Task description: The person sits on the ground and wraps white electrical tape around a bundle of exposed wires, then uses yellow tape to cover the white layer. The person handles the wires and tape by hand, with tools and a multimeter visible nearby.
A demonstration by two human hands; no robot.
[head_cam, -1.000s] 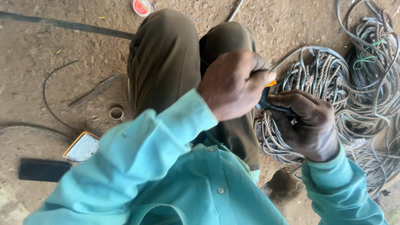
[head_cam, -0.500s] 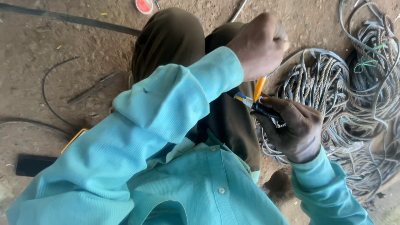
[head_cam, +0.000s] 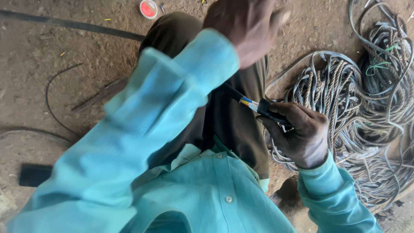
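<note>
Head view: the right hand (head_cam: pixel 299 133) sat at about four o'clock from the frame's middle, its fingers (head_cam: pixel 276 125) clamped round a black cable (head_cam: pixel 269 113). The cable's stripped end pointed toward ten o'clock, showing coloured inner cores (head_cam: pixel 246 102), blue and yellow with some white; their exact number could not be told. Beyond the cores a further black length ran up under the sleeve.

The left hand (head_cam: pixel 246 28) was raised at twelve o'clock, blurred, curled into a loose fist; whether its fingers gripped anything could not be told. Its turquoise sleeve (head_cam: pixel 151 129) crossed the frame from seven o'clock upward and hid much of the lap and of the olive trousers (head_cam: pixel 235 125).

On the dirt floor (head_cam: pixel 39 56), at three o'clock, lay one large heap of coiled grey cables and rope (head_cam: pixel 358 99), with a bit of green wire (head_cam: pixel 377 67) tied in it toward two o'clock. One round red lid (head_cam: pixel 148 8) lay at twelve o'clock beside the knee. One long dark strip (head_cam: pixel 69 23) ran across at eleven o'clock. One thin loose wire (head_cam: pixel 54 97) curved at nine o'clock, near one pair of pliers-like tools (head_cam: pixel 101 95), partly dusted over. One flat black object (head_cam: pixel 34 174) lay at eight o'clock, partly cut off by the sleeve.
</note>
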